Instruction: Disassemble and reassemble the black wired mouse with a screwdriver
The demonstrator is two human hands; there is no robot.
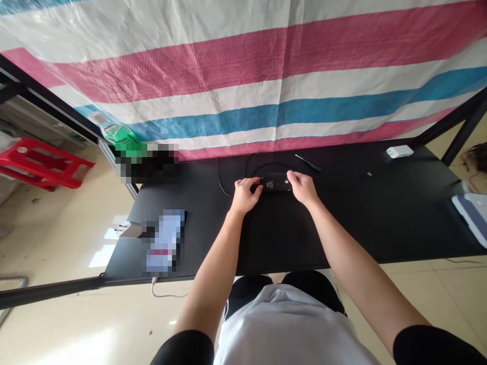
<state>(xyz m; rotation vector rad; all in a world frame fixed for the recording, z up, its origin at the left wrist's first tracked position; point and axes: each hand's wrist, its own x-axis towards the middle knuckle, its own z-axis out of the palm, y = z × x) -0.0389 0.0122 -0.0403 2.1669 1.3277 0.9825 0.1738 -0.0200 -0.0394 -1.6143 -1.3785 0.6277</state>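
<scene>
Over the middle of the black table, a small flat black device (pixel 277 183) lies between my two hands, with white printed text and a pale round spot at its right end. My left hand (pixel 245 195) grips its left end between thumb and fingers. At the right end, the thumb of my right hand (pixel 303 187) presses on top, close to the pale spot; the fingers underneath are hidden. A thin black cable (pixel 219 177) loops on the table just behind and left of the device. Behind my right hand lies a screwdriver (pixel 310 163) with a dark handle and metal shaft.
On the black table (pixel 281 238) lie a blurred phone (pixel 166 241), a white plug adapter (pixel 129 229), a white box-like piece (pixel 399 151) and a small plug (pixel 369 175). A green bottle (pixel 124 138) stands back left. Striped sheeting (pixel 243 76) hangs behind; a red stool (pixel 41 162) stands left.
</scene>
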